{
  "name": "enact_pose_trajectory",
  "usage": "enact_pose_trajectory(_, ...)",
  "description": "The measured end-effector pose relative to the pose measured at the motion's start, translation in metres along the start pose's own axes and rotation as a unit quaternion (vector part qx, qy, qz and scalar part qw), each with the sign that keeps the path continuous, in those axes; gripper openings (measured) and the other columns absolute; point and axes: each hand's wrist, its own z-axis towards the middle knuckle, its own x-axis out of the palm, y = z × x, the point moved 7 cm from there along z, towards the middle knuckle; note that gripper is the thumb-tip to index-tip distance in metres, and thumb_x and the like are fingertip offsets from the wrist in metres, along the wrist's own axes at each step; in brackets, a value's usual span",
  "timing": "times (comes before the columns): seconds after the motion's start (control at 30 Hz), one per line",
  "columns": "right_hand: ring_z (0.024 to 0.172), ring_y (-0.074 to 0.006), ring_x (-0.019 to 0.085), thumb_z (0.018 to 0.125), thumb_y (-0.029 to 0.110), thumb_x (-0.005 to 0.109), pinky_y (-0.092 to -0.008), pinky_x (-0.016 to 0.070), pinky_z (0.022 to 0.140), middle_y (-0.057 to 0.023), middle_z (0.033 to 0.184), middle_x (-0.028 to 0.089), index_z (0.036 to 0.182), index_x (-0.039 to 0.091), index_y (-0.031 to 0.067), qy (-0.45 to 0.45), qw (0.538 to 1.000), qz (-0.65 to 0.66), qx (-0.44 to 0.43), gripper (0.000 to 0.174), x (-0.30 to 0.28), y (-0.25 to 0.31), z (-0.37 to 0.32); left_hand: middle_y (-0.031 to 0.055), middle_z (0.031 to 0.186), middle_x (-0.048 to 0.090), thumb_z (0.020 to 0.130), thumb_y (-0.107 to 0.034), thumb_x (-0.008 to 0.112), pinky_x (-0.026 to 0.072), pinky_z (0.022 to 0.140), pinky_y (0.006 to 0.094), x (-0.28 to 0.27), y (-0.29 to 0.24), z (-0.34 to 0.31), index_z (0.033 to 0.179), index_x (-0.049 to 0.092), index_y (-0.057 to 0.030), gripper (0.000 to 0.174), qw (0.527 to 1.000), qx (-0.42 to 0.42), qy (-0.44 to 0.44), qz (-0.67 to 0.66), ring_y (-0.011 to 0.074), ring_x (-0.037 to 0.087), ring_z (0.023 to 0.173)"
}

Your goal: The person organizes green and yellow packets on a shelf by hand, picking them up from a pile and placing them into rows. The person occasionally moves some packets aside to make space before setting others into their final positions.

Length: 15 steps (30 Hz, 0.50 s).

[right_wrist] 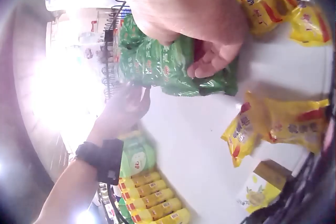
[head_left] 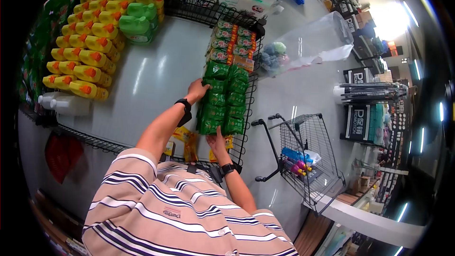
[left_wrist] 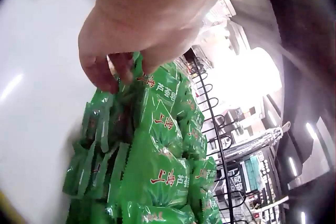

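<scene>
Green wrapped packs (head_left: pixel 217 99) stand in two stacked rows along the right side of a wire-edged display. The left hand (head_left: pixel 197 90) is at the outer left side of the rows; in the left wrist view its curled fingers and thumb (left_wrist: pixel 139 35) grip a green pack (left_wrist: pixel 163 124). At the near end of the rows is the right hand (head_left: pixel 218 146). In the right wrist view the right hand (right_wrist: pixel 194 19) holds the end green pack (right_wrist: pixel 176 71) between thumb and bent fingers, and the left hand (right_wrist: pixel 126 106) touches the rows farther along. Part of each grip is hidden.
Orange-and-green packs (head_left: pixel 222 42) stand beyond the green ones. Yellow bottles (head_left: pixel 90 57) and green jugs (head_left: pixel 137 23) are on the left. Yellow packets (right_wrist: pixel 294 119) lie near the front edge. Right of the wire rail (head_left: pixel 250 109) is a shopping cart (head_left: pixel 310 147) with items.
</scene>
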Motion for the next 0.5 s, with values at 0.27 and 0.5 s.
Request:
enact_pose_trajectory(0.27, 0.08, -0.0177, 0.052, 0.072, 0.052, 0.061, -0.0302, 0.0446, 0.075, -0.0079, 0.088, 0.054, 0.101, 0.049, 0.0059, -0.03, 0.999, -0.029, 0.027, 0.056, 0.0, 0.001, -0.004, 0.0169, 0.081, 0.059, 0.076, -0.028, 0.056, 0.0433, 0.07, 0.0431, 0.009, -0.024, 0.034, 0.08, 0.056, -0.0029, 0.025, 0.999, 0.017, -0.034, 0.035, 0.0357, 0.055, 0.08)
enact_pose_trajectory(0.5, 0.079, -0.02, 0.053, 0.073, 0.052, 0.06, -0.0316, 0.0451, 0.075, -0.0099, 0.092, 0.054, 0.107, 0.046, 0.0031, -0.033, 0.998, -0.027, 0.038, 0.061, 0.0, 0.001, 0.0, 0.0174, 0.086, 0.059, 0.075, -0.027, 0.058, 0.0445, 0.072, 0.044, 0.015, -0.016, 0.024, 0.092, 0.052, -0.0013, 0.031, 0.995, -0.04, -0.04, 0.076, 0.0367, 0.055, 0.082)
